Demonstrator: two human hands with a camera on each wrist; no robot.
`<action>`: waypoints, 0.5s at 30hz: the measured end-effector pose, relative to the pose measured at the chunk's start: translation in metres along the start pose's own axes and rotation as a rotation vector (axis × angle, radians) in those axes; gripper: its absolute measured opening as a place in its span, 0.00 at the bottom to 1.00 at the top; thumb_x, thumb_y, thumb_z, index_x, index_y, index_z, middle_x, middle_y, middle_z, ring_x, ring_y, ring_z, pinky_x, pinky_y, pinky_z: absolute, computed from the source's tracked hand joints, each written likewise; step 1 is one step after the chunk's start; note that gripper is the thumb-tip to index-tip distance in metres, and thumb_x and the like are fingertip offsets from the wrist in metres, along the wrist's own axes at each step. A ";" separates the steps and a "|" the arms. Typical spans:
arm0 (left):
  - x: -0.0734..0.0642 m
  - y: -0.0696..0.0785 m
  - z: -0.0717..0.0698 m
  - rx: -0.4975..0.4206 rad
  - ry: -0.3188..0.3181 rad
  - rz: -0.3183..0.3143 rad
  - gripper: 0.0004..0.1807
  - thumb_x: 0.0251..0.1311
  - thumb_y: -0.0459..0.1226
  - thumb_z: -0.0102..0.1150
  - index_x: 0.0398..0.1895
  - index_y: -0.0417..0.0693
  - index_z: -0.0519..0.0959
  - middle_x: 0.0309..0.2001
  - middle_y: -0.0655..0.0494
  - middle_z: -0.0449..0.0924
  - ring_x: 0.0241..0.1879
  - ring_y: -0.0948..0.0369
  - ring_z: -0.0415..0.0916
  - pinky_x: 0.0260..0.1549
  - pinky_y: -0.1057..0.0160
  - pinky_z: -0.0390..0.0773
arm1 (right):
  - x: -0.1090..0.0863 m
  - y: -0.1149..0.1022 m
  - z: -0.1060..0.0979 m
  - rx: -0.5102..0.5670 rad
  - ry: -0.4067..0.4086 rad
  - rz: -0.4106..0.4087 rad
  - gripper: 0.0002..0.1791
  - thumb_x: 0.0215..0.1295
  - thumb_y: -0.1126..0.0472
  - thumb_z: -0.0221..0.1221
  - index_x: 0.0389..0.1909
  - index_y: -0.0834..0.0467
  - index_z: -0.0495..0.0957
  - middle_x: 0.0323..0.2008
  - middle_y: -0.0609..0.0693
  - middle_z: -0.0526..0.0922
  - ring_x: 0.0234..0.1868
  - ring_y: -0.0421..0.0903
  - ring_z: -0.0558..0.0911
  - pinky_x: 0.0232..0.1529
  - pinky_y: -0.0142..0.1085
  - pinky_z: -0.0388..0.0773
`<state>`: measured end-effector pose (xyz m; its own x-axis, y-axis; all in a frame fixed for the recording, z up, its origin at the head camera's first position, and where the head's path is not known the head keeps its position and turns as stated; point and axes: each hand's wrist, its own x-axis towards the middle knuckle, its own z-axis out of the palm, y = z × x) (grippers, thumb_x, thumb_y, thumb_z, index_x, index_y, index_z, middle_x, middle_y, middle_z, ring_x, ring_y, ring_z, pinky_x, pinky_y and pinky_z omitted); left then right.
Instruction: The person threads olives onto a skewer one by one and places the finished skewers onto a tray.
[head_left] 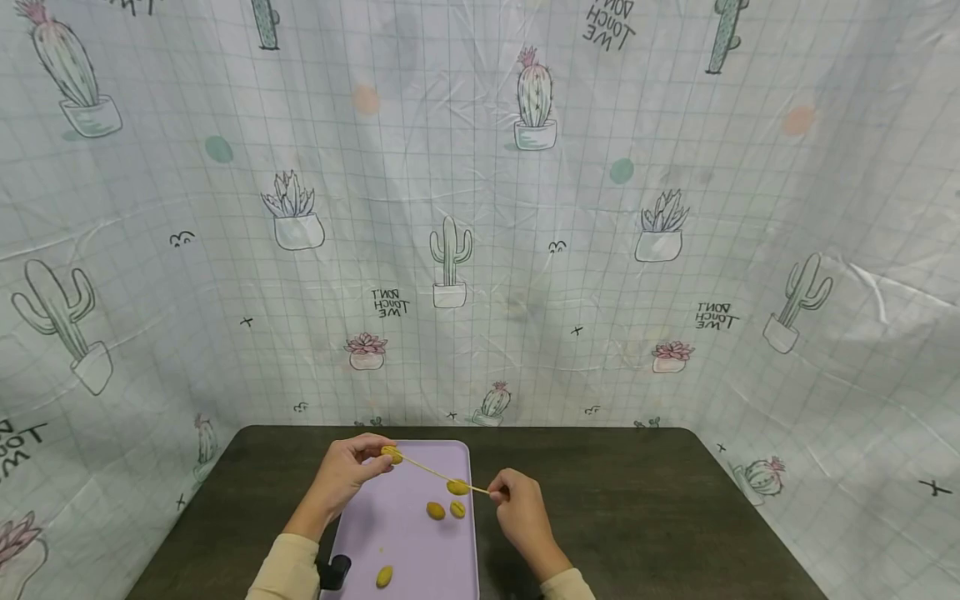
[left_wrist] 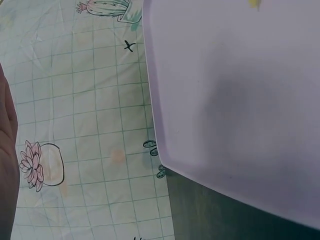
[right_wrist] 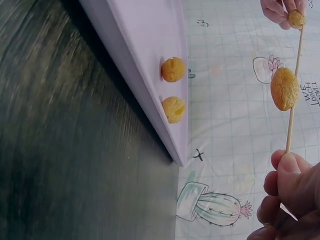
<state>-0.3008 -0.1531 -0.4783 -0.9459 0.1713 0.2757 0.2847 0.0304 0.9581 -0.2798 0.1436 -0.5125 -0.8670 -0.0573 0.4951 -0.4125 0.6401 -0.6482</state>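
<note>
A thin wooden skewer (head_left: 429,469) slants between the two hands above the lilac tray (head_left: 420,546). My right hand (head_left: 522,510) pinches its near end between thumb and fingers. At the other end, my left hand (head_left: 345,475) pinches a golden oval food ball (head_left: 393,455) with its fingertips. A second golden ball (right_wrist: 284,89) sits on the skewer between the hands, nearer the right one. In the left wrist view only the edge of the left hand (left_wrist: 7,145) shows; its fingertips are out of frame.
Two loose golden balls, one (head_left: 436,510) beside the other (head_left: 457,508), lie near the tray's right edge. Another ball (head_left: 384,577) lies toward its front. The tray stands on a dark wooden table (head_left: 637,517), backed by a cactus-print curtain (head_left: 480,200).
</note>
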 end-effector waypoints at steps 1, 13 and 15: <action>0.000 0.000 0.000 -0.002 0.001 -0.002 0.14 0.61 0.27 0.68 0.49 0.29 0.83 0.43 0.40 0.84 0.40 0.61 0.85 0.43 0.61 0.85 | 0.000 -0.001 0.000 0.001 0.002 -0.002 0.18 0.50 0.83 0.65 0.21 0.55 0.79 0.22 0.43 0.78 0.25 0.37 0.73 0.27 0.31 0.73; 0.004 -0.001 -0.002 -0.013 -0.003 0.026 0.13 0.62 0.28 0.68 0.48 0.29 0.83 0.44 0.40 0.84 0.40 0.60 0.85 0.43 0.62 0.84 | 0.005 -0.008 0.004 0.000 0.029 -0.016 0.18 0.50 0.83 0.64 0.20 0.56 0.78 0.22 0.43 0.76 0.24 0.37 0.71 0.26 0.31 0.70; 0.004 -0.001 -0.002 -0.017 -0.005 0.022 0.13 0.62 0.28 0.68 0.48 0.29 0.83 0.44 0.41 0.83 0.40 0.60 0.85 0.44 0.61 0.84 | 0.005 -0.009 0.004 -0.001 0.028 -0.022 0.18 0.49 0.83 0.64 0.20 0.56 0.78 0.22 0.43 0.77 0.24 0.37 0.71 0.26 0.31 0.71</action>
<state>-0.3055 -0.1542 -0.4784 -0.9386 0.1767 0.2964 0.3028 0.0099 0.9530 -0.2817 0.1339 -0.5065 -0.8494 -0.0502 0.5254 -0.4315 0.6394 -0.6364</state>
